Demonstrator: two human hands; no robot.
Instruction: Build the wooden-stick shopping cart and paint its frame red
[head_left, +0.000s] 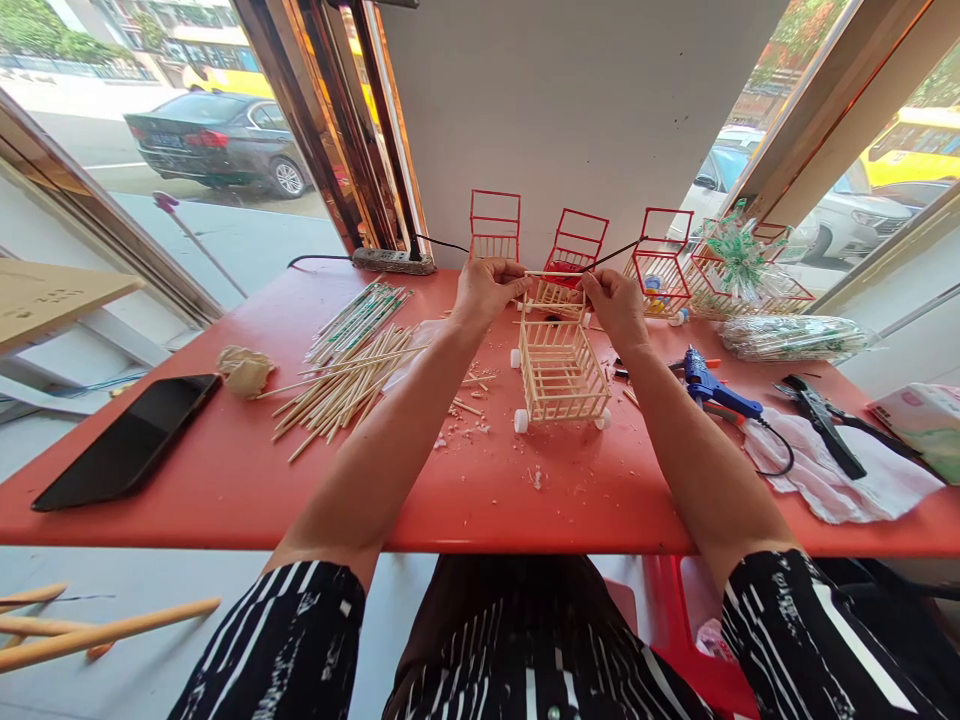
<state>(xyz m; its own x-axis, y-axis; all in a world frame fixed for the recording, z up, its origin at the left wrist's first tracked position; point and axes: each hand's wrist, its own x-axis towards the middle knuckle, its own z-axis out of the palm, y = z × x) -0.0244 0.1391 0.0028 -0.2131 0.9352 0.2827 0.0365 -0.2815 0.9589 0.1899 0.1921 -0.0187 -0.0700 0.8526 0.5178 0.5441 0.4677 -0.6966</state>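
A small cart (pixel 564 412) built of thin wooden sticks stands on white wheels in front of me. At its far end, my left hand (pixel 486 292) and my right hand (pixel 616 302) are both closed, pinching a short wooden stick (pixel 553 274) by its two ends. The stick lies level across the top of the cart's raised far part; whether it touches the uprights below I cannot tell. Loose wooden sticks (pixel 352 385) lie in a pile left of the cart. A blue glue gun (pixel 716 388) rests to the right, near my right forearm.
Behind, several red-trimmed carts (pixel 660 265) stand by the wall, with a power strip (pixel 394 262) to their left. Wrapped sticks (pixel 358 318), a crumpled lump (pixel 246 371) and a black phone (pixel 127 440) lie left. Pliers (pixel 825 425) rest on a cloth (pixel 862 490) at right.
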